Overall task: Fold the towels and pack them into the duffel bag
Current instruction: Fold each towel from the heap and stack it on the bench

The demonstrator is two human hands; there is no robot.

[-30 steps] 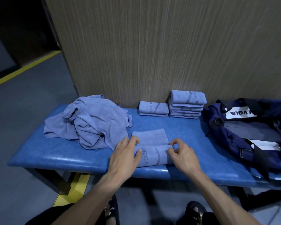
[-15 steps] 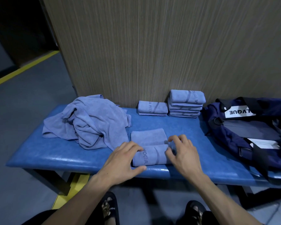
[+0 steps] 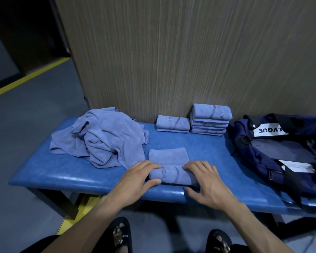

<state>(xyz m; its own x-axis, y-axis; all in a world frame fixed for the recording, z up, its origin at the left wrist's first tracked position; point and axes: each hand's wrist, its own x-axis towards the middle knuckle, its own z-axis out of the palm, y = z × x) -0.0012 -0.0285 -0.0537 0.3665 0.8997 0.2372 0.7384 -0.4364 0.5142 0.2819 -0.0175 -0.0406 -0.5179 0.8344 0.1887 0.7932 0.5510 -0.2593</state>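
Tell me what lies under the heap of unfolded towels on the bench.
The heap of unfolded towels rests directly on the blue bench, whose padding shows all around it. How many towels it holds, and whether anything else is beneath it, cannot be seen; the cloth covers that.

From my remote seat this reads as a gym changing room or locker area. I see a padded blue vinyl table [image 3: 44,172] on dark metal legs, pushed against a wood-grain laminate partition [image 3: 171,61]. The floor [image 3: 26,125] is grey and smooth with a yellow painted line [image 3: 26,79] along a dark passage. Small towels printed with fitness lettering sit in a folded stack [image 3: 210,121] beside a navy duffel bag [image 3: 263,154].
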